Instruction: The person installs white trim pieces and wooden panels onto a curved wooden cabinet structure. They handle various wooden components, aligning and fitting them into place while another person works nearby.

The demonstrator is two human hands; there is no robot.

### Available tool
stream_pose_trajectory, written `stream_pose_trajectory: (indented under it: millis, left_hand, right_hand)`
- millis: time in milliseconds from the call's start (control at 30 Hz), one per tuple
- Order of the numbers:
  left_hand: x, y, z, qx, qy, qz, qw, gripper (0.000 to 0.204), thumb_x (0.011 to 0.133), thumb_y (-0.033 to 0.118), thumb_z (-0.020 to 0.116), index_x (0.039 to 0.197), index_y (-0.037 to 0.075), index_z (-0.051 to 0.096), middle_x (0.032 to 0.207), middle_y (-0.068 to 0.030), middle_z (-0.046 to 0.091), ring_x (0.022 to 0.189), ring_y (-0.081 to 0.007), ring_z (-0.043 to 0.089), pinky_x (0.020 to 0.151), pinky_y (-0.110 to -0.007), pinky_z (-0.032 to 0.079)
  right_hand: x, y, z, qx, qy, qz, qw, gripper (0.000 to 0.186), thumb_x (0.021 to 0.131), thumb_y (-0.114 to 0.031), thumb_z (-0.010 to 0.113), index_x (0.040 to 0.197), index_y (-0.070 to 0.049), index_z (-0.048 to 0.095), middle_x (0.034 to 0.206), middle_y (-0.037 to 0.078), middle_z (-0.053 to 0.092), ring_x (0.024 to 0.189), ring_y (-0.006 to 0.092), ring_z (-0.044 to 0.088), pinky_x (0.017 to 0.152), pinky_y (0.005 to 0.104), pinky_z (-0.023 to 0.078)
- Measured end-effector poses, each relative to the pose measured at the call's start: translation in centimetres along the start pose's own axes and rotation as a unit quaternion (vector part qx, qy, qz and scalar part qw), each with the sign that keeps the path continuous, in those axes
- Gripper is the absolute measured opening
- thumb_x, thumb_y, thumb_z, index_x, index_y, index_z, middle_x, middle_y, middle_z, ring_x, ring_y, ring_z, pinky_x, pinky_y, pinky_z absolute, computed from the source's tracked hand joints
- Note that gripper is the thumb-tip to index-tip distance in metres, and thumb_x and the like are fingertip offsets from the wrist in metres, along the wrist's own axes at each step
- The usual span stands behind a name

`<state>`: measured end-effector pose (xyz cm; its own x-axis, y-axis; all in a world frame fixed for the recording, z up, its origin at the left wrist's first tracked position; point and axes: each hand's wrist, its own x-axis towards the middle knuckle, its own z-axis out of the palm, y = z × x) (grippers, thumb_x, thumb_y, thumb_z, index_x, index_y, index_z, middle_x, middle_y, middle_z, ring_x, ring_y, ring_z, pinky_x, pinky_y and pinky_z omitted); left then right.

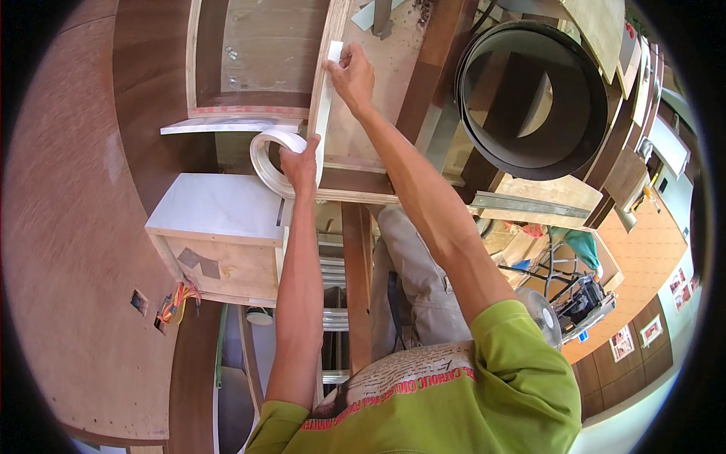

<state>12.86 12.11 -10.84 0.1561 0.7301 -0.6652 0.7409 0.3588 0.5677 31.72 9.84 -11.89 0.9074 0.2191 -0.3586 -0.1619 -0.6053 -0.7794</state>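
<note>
roll of white strip (263, 163) is just below the pale wooden edge (338, 19) of an open cabinet frame, coil turned on its side, near a white-topped box (215, 203). from it the loose length of strip (325, 113) runs up along that edge, roughly straight. my left hand (301, 165) is closed round the right side of the coil, thumb pointing up beside the strip; some fingers are hidden. my right hand (352, 78) is up at the strip's far end, fingers bent, thumb and fingertips touching it; can't tell if i'm pinching or only pressing.

box has wood sides and a grey patch on its front, sits left of my left forearm. coloured wires (179, 301) stick out of a brown panel (83, 227) lower left. big dark open cylinder (470, 113) lies right of my right forearm, over the boards. metal ladder (335, 319) shows below, between my left forearm and my grey trousers (423, 272). green sleeves on both my arms. fan (543, 314) farther right, by my right sleeve.
</note>
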Motion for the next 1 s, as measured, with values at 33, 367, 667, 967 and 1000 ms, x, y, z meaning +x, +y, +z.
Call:
stream_pose_trajectory:
  millis: [33, 367, 667, 967, 1000]
  left_hand:
    - [-0.1, 0.1, 0.0, 0.003, 0.005, 0.002, 1.0, 0.044, 0.065, 0.025, 0.079, 0.09, -0.004, 0.055, 0.087, -0.011, 0.06, 0.076, -0.021, 0.055, 0.072, -0.032, 0.044]
    - [-0.2, 0.4, 0.1, 0.04, 0.05, -0.02, 0.998, 0.058, 0.06, 0.035, 0.08, 0.091, -0.008, 0.056, 0.089, -0.019, 0.062, 0.082, -0.03, 0.059, 0.078, -0.038, 0.044]
    - [0.7, -0.2, 0.2, 0.037, 0.029, -0.028, 0.998, 0.053, 0.062, 0.028, 0.081, 0.092, -0.006, 0.055, 0.089, -0.0134, 0.06, 0.078, -0.0215, 0.055, 0.073, -0.033, 0.044]
    - [-0.3, 1.4, -0.2, 0.0, -0.015, -0.039, 0.999, 0.051, 0.063, 0.027, 0.08, 0.093, -0.006, 0.054, 0.089, -0.0128, 0.059, 0.079, -0.0211, 0.056, 0.073, -0.032, 0.044]
    - [-0.2, 1.6, -0.2, 0.0, -0.022, -0.04, 0.999, 0.051, 0.063, 0.027, 0.08, 0.093, -0.006, 0.054, 0.089, -0.0127, 0.059, 0.079, -0.0211, 0.056, 0.073, -0.032, 0.044]
  right_hand:
    - [0.0, 0.1, 0.0, -0.001, -0.002, 0.002, 1.0, 0.03, 0.069, -0.018, 0.071, 0.081, -0.003, 0.049, 0.066, 0.013, 0.056, 0.063, 0.0305, 0.057, 0.06, 0.0405, 0.043]
    - [0.4, 0.8, -0.3, 0.11, -0.082, 0.015, 0.99, 0.025, 0.073, -0.016, 0.067, 0.078, -0.003, 0.047, 0.06, 0.011, 0.056, 0.058, 0.0276, 0.057, 0.056, 0.0376, 0.044]
    - [1.3, 0.2, -1.5, -0.067, -0.091, -0.073, 0.991, 0.03, 0.072, -0.021, 0.07, 0.078, -0.004, 0.046, 0.064, 0.012, 0.057, 0.063, 0.0302, 0.057, 0.058, 0.0391, 0.043]
    - [1.6, 2.2, -0.2, 0.071, -0.079, 0.018, 0.994, 0.031, 0.069, -0.022, 0.073, 0.078, -0.005, 0.048, 0.066, 0.012, 0.058, 0.063, 0.0292, 0.057, 0.06, 0.0381, 0.045]
    - [1.6, 2.3, -0.2, 0.076, -0.079, 0.026, 0.994, 0.031, 0.069, -0.022, 0.073, 0.078, -0.005, 0.048, 0.067, 0.012, 0.058, 0.064, 0.0299, 0.058, 0.06, 0.0385, 0.045]
